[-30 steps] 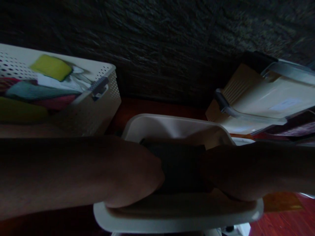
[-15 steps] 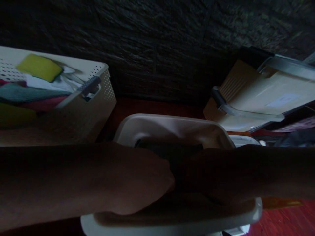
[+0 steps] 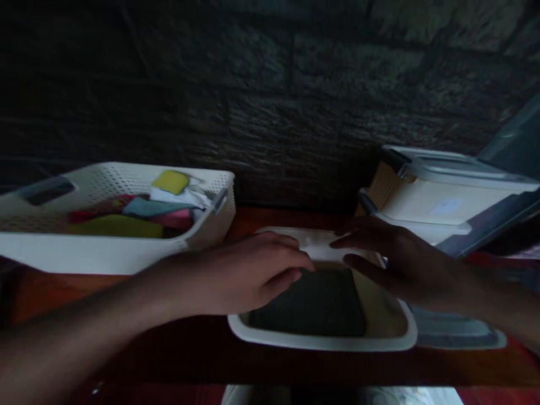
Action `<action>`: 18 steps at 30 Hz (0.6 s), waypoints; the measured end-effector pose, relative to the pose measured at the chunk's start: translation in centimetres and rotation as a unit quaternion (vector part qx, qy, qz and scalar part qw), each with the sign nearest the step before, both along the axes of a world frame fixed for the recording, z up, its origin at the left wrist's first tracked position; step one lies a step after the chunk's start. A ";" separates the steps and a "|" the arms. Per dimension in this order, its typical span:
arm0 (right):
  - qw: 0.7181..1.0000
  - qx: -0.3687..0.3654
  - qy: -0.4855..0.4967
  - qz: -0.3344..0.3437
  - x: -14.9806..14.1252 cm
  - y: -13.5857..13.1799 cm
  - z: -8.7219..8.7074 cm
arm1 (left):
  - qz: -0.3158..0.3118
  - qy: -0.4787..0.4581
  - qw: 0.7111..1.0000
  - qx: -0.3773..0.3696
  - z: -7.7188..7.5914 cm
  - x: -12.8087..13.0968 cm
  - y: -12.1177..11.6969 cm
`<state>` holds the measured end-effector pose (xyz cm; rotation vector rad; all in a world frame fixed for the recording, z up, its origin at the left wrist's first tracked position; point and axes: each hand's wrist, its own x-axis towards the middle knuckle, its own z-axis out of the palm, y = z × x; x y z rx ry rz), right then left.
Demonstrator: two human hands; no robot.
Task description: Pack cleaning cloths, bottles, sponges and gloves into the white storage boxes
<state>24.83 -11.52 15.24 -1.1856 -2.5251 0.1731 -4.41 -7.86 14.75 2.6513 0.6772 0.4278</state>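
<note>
A white plastic tub (image 3: 324, 339) sits on the red wooden surface in front of me, with a dark folded cloth (image 3: 312, 304) lying inside it. My left hand (image 3: 248, 273) hovers over the tub's left side, fingers loosely curled and apart, holding nothing. My right hand (image 3: 392, 256) hovers over the tub's right side with fingers stretched out, also empty. Both hands are above the cloth, not touching it as far as I can see.
A white perforated basket (image 3: 105, 256) with several coloured cloths stands at the left. A cream lidded box (image 3: 439, 205) stands at the right before a dark stone wall. A flat grey lid (image 3: 459, 332) lies right of the tub.
Both hands have lifted out of the tub and off the dark cloth, which stays inside. The camera has pulled back and tilted up, showing more of the basket and wall.
</note>
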 end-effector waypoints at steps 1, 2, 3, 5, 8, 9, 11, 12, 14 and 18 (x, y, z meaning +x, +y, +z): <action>0.996 0.045 0.038 -0.068 0.7 -0.5 -0.7 | 0.009 0.007 1.000 0.009 0.5 -0.4 -0.7; 0.989 0.067 0.060 -0.120 1.4 -0.9 -1.8 | 0.034 -0.004 0.999 0.023 0.5 -0.8 -1.3; 0.981 0.073 0.076 -0.161 1.9 -1.1 -3.1 | 0.066 -0.021 0.997 0.041 0.2 -1.2 -1.7; 0.973 0.020 0.098 -0.207 2.5 -0.8 -5.6 | 0.146 -0.046 0.985 0.083 -1.3 -2.2 -2.0; 0.953 -0.084 0.164 -0.241 2.1 0.1 -7.7 | 0.219 -0.045 0.973 0.052 -3.8 -3.2 -1.4; 0.947 -0.100 0.186 -0.243 1.8 0.4 -7.8 | 0.230 -0.039 0.972 0.030 -4.4 -3.4 -1.2; 0.943 -0.101 0.211 -0.235 1.1 0.5 -7.3 | 0.243 -0.042 0.969 0.005 -5.2 -3.4 -1.0; 0.944 -0.103 0.217 -0.225 0.8 0.4 -6.9 | 0.245 -0.050 0.968 0.001 -5.3 -3.3 -0.9; 0.943 -0.103 0.234 -0.212 0.5 0.3 -6.2 | 0.247 -0.069 0.967 -0.001 -5.3 -3.2 -0.9; 0.943 -0.087 0.250 -0.204 0.7 0.2 -6.2 | 0.273 -0.077 0.959 -0.025 -5.3 -3.1 -0.4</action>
